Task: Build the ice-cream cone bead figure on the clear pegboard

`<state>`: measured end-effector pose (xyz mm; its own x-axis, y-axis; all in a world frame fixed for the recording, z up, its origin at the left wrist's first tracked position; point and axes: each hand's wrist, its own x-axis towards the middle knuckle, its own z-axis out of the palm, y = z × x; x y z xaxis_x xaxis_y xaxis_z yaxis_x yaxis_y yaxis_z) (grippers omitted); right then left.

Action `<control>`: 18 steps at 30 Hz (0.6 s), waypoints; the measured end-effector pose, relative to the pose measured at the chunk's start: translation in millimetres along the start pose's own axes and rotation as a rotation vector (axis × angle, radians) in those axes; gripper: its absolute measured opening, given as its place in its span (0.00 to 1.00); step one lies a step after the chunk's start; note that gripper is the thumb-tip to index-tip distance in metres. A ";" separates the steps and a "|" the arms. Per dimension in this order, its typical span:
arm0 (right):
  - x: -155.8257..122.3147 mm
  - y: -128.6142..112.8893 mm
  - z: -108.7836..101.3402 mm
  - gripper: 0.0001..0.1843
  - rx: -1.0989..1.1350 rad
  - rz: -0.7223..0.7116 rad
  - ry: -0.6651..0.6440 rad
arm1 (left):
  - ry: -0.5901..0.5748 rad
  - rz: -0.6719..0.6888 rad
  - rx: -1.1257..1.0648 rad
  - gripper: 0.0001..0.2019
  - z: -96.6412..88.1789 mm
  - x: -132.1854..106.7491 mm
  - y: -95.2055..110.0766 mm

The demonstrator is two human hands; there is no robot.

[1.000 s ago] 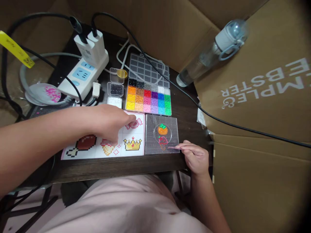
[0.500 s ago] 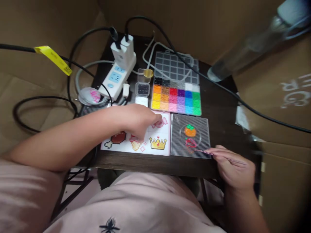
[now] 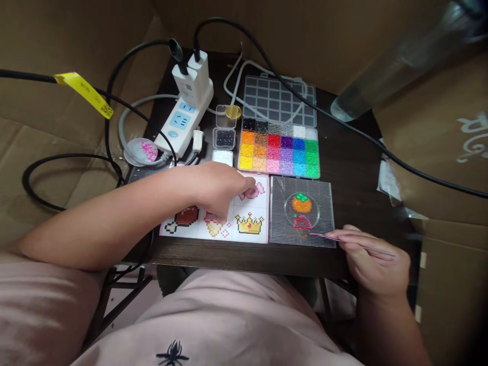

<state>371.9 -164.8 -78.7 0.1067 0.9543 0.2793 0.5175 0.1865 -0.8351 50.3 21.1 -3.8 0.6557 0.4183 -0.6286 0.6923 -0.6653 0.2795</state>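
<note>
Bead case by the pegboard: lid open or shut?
Open. The gridded clear lid lies flat behind the bead case, and the coloured beads sit uncovered in front of it.

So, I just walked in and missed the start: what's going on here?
A person's left hand is over a white paper sheet of pixel pictures. Their right hand holds a thin pink tweezer-like tool, its tip by a red-and-brown bead figure on a clear square pegboard. Above that figure sits an orange, green-topped bead fruit.
</note>
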 end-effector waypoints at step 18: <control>7.3 -9.8 3.1 0.08 -0.014 -0.024 -0.059 | -0.026 -0.051 0.010 0.40 0.5 4.3 1.1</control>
<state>365.0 -159.0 -70.0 0.0436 0.9617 0.2705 0.5308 0.2071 -0.8218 53.8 21.8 -6.5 0.6115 0.4357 -0.6605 0.7216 -0.6495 0.2396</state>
